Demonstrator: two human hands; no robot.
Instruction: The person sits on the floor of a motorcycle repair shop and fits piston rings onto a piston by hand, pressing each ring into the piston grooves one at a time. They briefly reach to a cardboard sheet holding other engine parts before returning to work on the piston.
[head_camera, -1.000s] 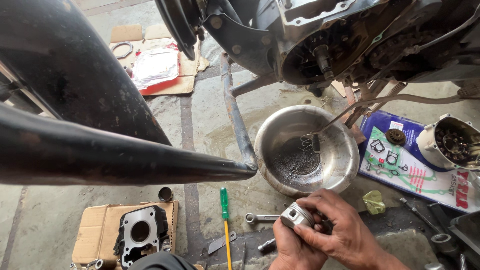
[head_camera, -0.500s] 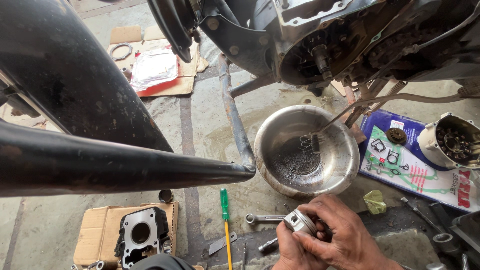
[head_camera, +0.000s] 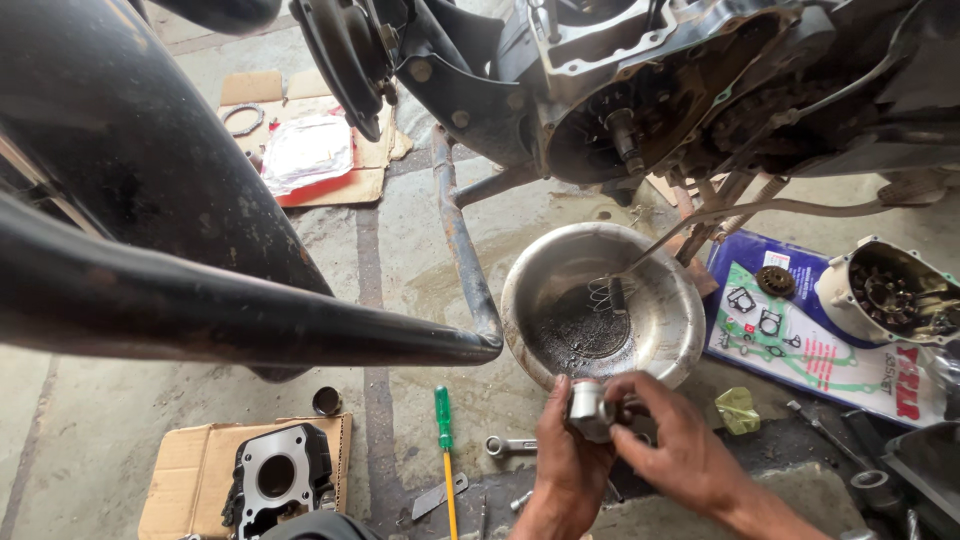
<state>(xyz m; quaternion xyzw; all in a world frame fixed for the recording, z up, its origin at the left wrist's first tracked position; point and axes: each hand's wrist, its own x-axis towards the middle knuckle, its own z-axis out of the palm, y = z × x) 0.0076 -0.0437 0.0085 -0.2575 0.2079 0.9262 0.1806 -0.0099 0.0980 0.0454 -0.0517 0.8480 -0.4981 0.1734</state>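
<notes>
My left hand (head_camera: 560, 470) and my right hand (head_camera: 680, 450) together hold a small silver metal engine part (head_camera: 590, 408), round like a piston, just at the near rim of a steel bowl (head_camera: 660, 290). The left fingers cup it from below and the right fingers grip its right side. The bowl sits on the floor with dark oily residue, a spring and a small dark piece at its bottom. Above it hangs the opened motorcycle engine (head_camera: 640, 110).
A black exhaust pipe (head_camera: 200, 320) crosses the left. On the floor lie a green-handled screwdriver (head_camera: 443, 450), a spanner (head_camera: 510, 445), a cylinder block (head_camera: 275, 480) on cardboard, a gasket sheet (head_camera: 800, 340) and an engine cover (head_camera: 890, 295) at right.
Both hands with the silver part have shifted slightly up toward the bowl's rim. The part has turned in the fingers. The camera view moved a little.
</notes>
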